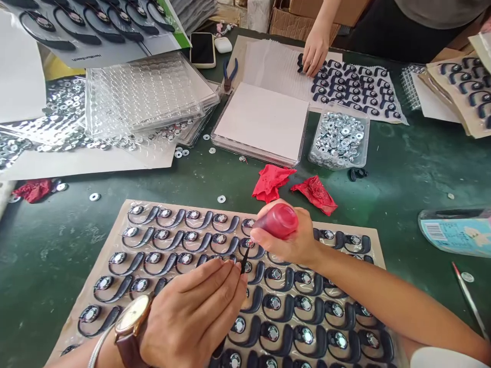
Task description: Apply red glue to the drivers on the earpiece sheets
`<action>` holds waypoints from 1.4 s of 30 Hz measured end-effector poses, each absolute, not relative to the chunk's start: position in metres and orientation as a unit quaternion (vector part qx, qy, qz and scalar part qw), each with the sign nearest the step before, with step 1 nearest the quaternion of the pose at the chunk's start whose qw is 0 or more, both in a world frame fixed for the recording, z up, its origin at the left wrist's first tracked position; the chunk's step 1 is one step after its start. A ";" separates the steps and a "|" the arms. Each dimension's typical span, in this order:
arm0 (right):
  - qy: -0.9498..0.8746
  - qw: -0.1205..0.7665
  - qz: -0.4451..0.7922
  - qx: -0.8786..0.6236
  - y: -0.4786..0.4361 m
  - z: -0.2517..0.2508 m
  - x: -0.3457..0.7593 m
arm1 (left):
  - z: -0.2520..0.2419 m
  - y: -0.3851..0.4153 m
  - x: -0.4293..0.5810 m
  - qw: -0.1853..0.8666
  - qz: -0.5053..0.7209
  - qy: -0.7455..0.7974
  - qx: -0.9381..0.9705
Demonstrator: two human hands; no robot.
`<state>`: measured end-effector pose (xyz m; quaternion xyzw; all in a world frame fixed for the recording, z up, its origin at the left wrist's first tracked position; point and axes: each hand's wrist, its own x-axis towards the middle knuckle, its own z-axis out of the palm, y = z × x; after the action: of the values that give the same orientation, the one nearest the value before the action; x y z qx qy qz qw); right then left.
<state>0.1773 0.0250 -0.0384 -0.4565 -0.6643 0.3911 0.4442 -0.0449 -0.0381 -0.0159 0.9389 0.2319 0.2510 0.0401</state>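
Note:
My left hand [195, 312], with a watch [134, 312] at its wrist, is closed on black pointed tweezers [244, 260]. Their tip is at a black hook-shaped piece with a round metal part. Wrapped in my right hand [295, 243] is a red bottle [280, 221], tilted with its base towards me; its nozzle end is hidden. Both hands are over a brown board [118, 220] covered with film, bearing rows of these black hook-shaped pieces [274, 304]. My hands and forearms hide some of them.
Red cloths [274, 181] lie beyond the board, near a clear box of metal washers [339, 135]. White card on trays [264, 120] and pliers [230, 75] are farther back. A co-worker's hand [316, 48] touches pieces on another sheet. Stacked clear trays [141, 92] stand left.

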 end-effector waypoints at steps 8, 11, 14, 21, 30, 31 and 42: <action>-0.699 0.440 0.333 -0.454 0.025 -0.039 0.177 | -0.017 -0.043 -0.046 0.046 0.256 0.239 0.936; -0.696 0.435 0.325 -0.470 0.026 -0.038 0.177 | -0.016 -0.042 -0.045 0.049 0.250 0.243 0.936; -0.690 0.443 0.327 -0.470 0.027 -0.037 0.177 | -0.016 -0.041 -0.044 0.050 0.249 0.241 0.937; -0.664 0.450 0.339 -0.492 0.027 -0.036 0.177 | -0.015 -0.041 -0.045 0.055 0.252 0.245 0.935; -0.671 0.440 0.341 -0.490 0.028 -0.039 0.177 | -0.014 -0.041 -0.047 0.072 0.250 0.249 0.933; -0.672 0.437 0.341 -0.492 0.028 -0.039 0.178 | -0.014 -0.041 -0.046 0.073 0.248 0.248 0.933; -0.669 0.408 0.357 -0.508 0.026 -0.035 0.183 | -0.006 -0.027 -0.048 0.124 0.242 0.269 0.924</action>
<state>0.1832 0.0262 -0.0354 -0.5083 -0.6694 0.3571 0.4075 -0.0479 -0.0267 -0.0060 0.9241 0.2686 0.2420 0.1236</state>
